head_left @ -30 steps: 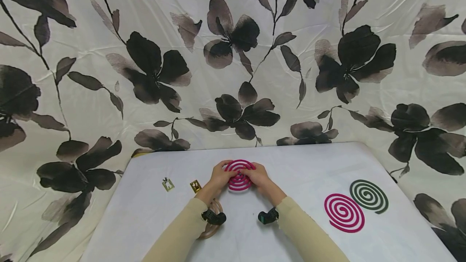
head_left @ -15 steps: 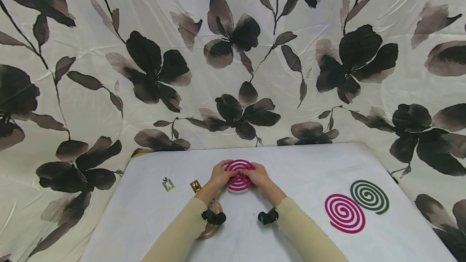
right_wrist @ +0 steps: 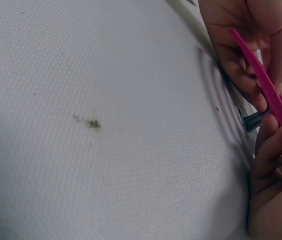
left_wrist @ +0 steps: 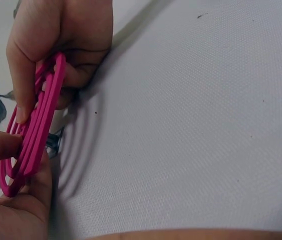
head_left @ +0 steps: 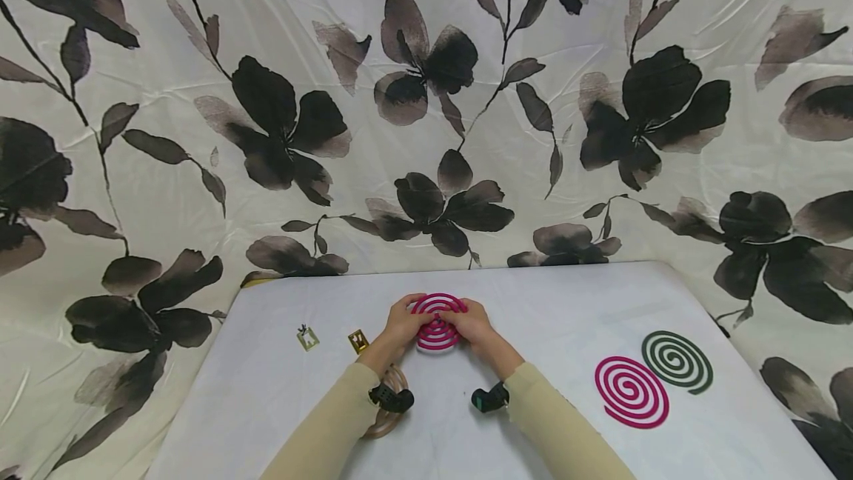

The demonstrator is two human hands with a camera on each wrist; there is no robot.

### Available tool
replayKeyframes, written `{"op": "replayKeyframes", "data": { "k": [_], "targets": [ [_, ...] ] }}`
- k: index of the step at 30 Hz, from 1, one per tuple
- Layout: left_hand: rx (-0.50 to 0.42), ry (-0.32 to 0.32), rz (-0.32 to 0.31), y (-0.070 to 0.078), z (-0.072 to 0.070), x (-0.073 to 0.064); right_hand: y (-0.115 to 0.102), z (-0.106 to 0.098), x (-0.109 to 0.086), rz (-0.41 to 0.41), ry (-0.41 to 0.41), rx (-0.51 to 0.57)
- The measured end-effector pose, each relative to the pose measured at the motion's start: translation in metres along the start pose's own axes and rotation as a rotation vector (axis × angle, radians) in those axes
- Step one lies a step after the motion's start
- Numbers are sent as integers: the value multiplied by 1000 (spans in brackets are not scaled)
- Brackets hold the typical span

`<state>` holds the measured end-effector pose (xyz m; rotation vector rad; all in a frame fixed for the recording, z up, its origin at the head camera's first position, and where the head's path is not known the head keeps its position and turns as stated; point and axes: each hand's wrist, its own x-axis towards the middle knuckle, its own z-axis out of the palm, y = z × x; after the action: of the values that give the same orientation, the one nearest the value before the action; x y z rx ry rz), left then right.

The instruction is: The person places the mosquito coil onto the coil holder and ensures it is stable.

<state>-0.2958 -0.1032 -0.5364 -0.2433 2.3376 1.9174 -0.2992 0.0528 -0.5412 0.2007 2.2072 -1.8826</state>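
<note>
Both hands hold a pink mosquito coil (head_left: 438, 335) upright-tilted just above the white table. The left hand (head_left: 403, 323) grips its left side and the right hand (head_left: 472, 317) its right side, thumbs meeting near the centre. In the left wrist view the coil (left_wrist: 38, 125) stands edge-on, its rings slightly spread, between thumbs and fingers. A small grey metal piece (left_wrist: 53, 141) shows behind the coil's middle; the same metal piece (right_wrist: 253, 121) appears in the right wrist view by the fingertips. Its full shape is hidden.
Tan coils (head_left: 383, 422) lie partly under the left forearm. Two small metal stands, one gold (head_left: 358, 341) and one pale green-gold (head_left: 308, 338), are at the left. Another pink coil (head_left: 631, 391) and a green coil (head_left: 677, 358) lie at the right. A floral cloth (head_left: 426, 132) hangs behind.
The hands and the pink coil stay in almost the same place. Only a slight shift of the head view shows.
</note>
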Motion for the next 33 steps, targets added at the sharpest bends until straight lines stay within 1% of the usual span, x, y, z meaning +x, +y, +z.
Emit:
{"op": "replayKeyframes", "data": {
  "k": [4, 12, 16, 25, 29, 33],
  "targets": [
    [-7, -8, -5, 0, -1, 0, 1, 1, 1, 9, 6, -2],
    [-26, -42, -22, -3, -2, 1, 1, 2, -2, 20, 14, -15],
    [-41, -45, -26, -3, -2, 1, -1, 4, -2, 18, 27, -12],
    [-30, -29, -8, -2, -3, 2, -2, 4, -1, 29, 46, -35],
    [-39, -40, -1, -4, -3, 2, -1, 4, -2, 37, 44, -22],
    [-60, -50, -12, -5, -3, 3, -1, 3, -3, 40, 43, -8]
  ]
}}
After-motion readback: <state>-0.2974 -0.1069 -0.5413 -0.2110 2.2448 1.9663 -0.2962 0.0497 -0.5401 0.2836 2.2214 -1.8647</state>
